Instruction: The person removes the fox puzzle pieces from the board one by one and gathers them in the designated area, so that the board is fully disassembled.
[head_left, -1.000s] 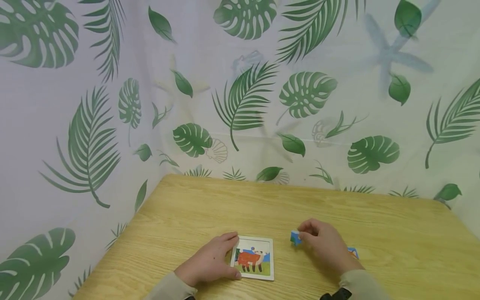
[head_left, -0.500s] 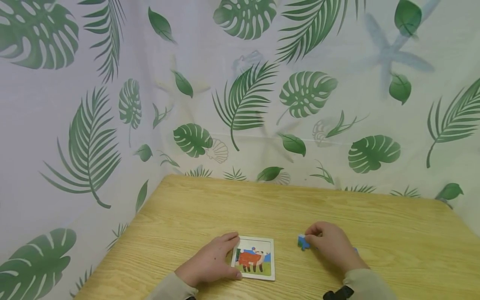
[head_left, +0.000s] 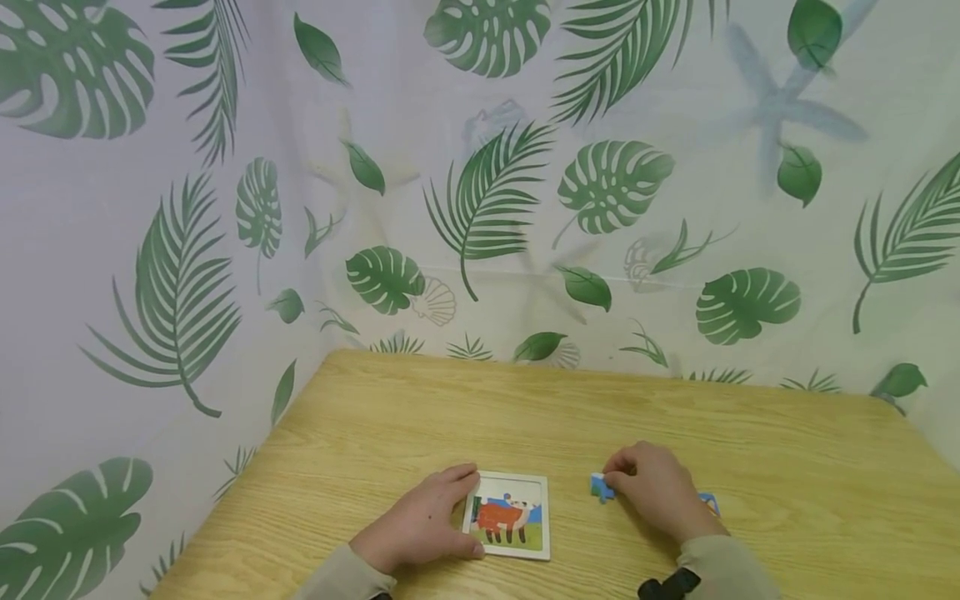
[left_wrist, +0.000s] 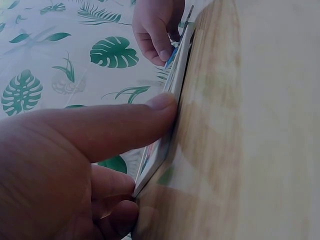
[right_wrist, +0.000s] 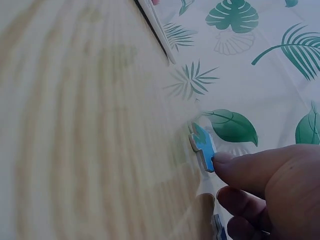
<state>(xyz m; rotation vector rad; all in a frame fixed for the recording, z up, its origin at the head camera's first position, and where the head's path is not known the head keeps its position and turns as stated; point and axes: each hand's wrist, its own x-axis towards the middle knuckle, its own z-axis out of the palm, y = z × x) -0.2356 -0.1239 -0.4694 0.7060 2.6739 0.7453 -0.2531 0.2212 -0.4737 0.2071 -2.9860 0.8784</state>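
A white-rimmed jigsaw puzzle board (head_left: 507, 515) lies flat on the table, its picture a red-bodied animal on green and blue; the top area inside the rim is pale. My left hand (head_left: 423, 518) holds the board's left side, thumb at the near corner and fingers at the far one. In the left wrist view the thumb (left_wrist: 125, 125) rests against its edge. To the right, my right hand (head_left: 654, 487) pinches a blue and green puzzle piece (head_left: 602, 487) between thumb and fingertips. The right wrist view shows the piece (right_wrist: 204, 147) tilted, close to the tabletop.
Another blue-edged puzzle piece (head_left: 708, 503) lies just right of my right hand, partly hidden by the wrist. The wood-grain table (head_left: 480, 417) meets a leaf-patterned curtain (head_left: 480, 208) at the back and left.
My right hand has shifted slightly right and nearer with the puzzle piece, then a little back left; the piece has turned. The left hand and board stay put.
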